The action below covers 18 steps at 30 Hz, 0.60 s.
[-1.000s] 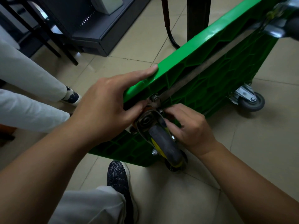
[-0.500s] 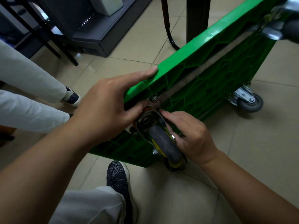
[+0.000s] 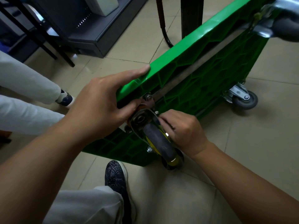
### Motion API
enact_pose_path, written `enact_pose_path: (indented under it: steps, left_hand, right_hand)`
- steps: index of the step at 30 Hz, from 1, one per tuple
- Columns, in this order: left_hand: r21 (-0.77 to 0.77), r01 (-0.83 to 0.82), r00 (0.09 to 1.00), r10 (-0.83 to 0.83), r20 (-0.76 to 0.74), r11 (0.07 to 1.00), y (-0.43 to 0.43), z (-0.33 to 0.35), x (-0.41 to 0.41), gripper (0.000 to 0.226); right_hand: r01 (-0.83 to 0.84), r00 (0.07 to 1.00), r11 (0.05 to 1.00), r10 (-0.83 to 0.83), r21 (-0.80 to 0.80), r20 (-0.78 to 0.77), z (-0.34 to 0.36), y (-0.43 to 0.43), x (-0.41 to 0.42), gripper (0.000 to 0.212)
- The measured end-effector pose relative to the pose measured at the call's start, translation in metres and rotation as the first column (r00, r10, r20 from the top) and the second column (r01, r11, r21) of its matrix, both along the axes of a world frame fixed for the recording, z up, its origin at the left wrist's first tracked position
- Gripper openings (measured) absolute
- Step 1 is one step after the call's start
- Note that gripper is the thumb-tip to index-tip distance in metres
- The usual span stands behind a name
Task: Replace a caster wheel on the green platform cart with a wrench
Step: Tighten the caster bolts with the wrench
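The green platform cart [image 3: 202, 73] stands tipped on its edge, ribbed underside towards me. A caster wheel [image 3: 159, 141] with a grey tyre and yellow hub sits against the near corner of the underside on its metal plate [image 3: 140, 118]. My left hand [image 3: 103, 104] grips the cart's corner, index finger along the top edge and thumb pressed by the plate. My right hand [image 3: 182, 128] is curled beside the caster, fingertips pinched at a bolt on the plate's right side. No wrench is in view.
Another caster [image 3: 244, 98] sits at the cart's lower right, and one more [image 3: 281, 25] at the top right. My dark shoe [image 3: 116, 177] is under the cart. Another person's legs [image 3: 27, 97] stand at the left. A dark cabinet [image 3: 84, 21] and table legs [image 3: 191, 15] lie beyond.
My right fingers have curled tighter and shifted a little at the bolt beside the caster plate. My left hand and the cart have stayed put.
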State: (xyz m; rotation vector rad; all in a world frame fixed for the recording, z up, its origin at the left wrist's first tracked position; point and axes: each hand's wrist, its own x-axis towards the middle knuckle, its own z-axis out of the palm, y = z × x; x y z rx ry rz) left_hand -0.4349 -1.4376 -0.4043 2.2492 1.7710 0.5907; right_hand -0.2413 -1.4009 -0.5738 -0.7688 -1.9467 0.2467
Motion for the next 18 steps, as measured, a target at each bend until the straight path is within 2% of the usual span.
enact_pose_path:
  steps: [6, 8, 9, 10, 11, 13, 15, 16, 18]
  left_hand:
    - [0.005, 0.01, 1.0, -0.01, -0.021, 1.0, 0.0, 0.001, -0.001, 0.068]
    - [-0.001, 0.014, 1.0, -0.014, -0.021, 1.0, 0.0, 0.001, -0.001, 0.068]
    - [0.002, 0.01, 1.0, -0.01, -0.024, 1.0, -0.001, 0.002, -0.001, 0.069]
    - [0.005, 0.009, 1.0, -0.008, -0.026, 1.0, -0.001, 0.002, -0.001, 0.069]
    - [0.003, 0.009, 1.0, -0.009, -0.026, 1.0, -0.001, 0.001, -0.001, 0.069]
    - [0.0, 0.005, 1.0, -0.005, -0.013, 1.0, -0.001, 0.001, -0.001, 0.069]
    - [-0.002, 0.008, 1.0, -0.008, -0.009, 1.0, -0.002, 0.003, 0.001, 0.067]
    - [-0.007, 0.0, 1.0, 0.0, -0.007, 1.0, -0.002, 0.004, 0.002, 0.067]
    - [0.01, -0.009, 1.0, 0.009, -0.014, 1.0, -0.003, 0.005, 0.004, 0.065]
  right_hand:
    - [-0.025, 0.997, 0.995, 0.019, -0.095, -0.07, -0.007, -0.003, 0.009, 0.013]
    - [0.068, 0.99, 0.975, -0.092, -0.21, -0.108, -0.018, -0.003, 0.013, 0.013]
    - [0.144, 0.973, 0.936, -0.192, -0.32, -0.124, -0.027, -0.003, 0.021, 0.013]
    - [0.217, 0.945, 0.861, -0.304, -0.461, -0.123, -0.038, -0.003, 0.035, 0.012]
    - [0.278, 0.905, 0.741, -0.415, -0.611, -0.092, -0.053, -0.006, 0.054, 0.012]
    - [0.37, 0.805, 0.417, -0.589, -0.83, 0.063, -0.09, -0.018, 0.098, 0.009]
    - [0.444, 0.71, 0.115, -0.65, -0.889, 0.271, -0.126, -0.042, 0.14, 0.01]
    - [0.471, 0.688, 0.02, -0.635, -0.882, 0.352, -0.14, -0.057, 0.158, 0.011]
    - [0.503, 0.677, -0.068, -0.588, -0.862, 0.442, -0.159, -0.084, 0.183, 0.011]
